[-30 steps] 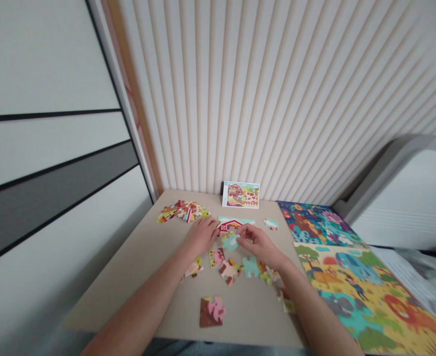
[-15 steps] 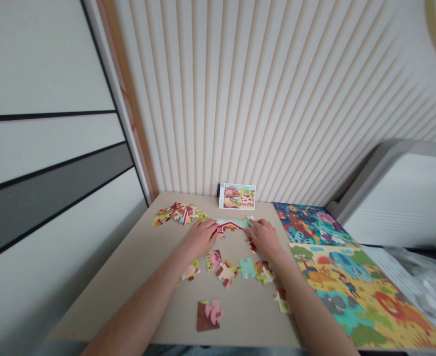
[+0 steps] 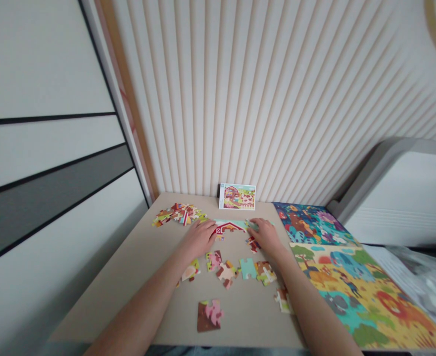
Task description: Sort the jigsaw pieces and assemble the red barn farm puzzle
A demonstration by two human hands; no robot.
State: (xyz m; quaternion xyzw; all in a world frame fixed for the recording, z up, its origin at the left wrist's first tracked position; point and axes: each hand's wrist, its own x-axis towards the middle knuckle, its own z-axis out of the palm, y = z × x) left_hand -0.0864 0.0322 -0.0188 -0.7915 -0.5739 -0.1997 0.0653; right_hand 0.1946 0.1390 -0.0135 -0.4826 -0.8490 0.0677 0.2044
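Note:
A joined strip of puzzle pieces with a red barn (image 3: 230, 226) lies on the beige table (image 3: 154, 277). My left hand (image 3: 199, 237) rests palm down at the strip's left end, fingers touching it. My right hand (image 3: 265, 233) lies flat at the strip's right end, fingers pressed on a pale green piece there. Loose pieces (image 3: 236, 269) lie scattered between my forearms. A joined brown and pink block (image 3: 209, 315) sits nearer the front edge.
A pile of loose pieces (image 3: 176, 214) sits at the back left. A reference picture card (image 3: 237, 196) leans against the ribbed wall. A finished colourful puzzle (image 3: 347, 277) covers the table's right side. A white appliance (image 3: 407, 198) stands at the right.
My right hand carried a pale green piece from the middle of the table up to the right end of the barn strip and now lies flat there. The left hand stayed put.

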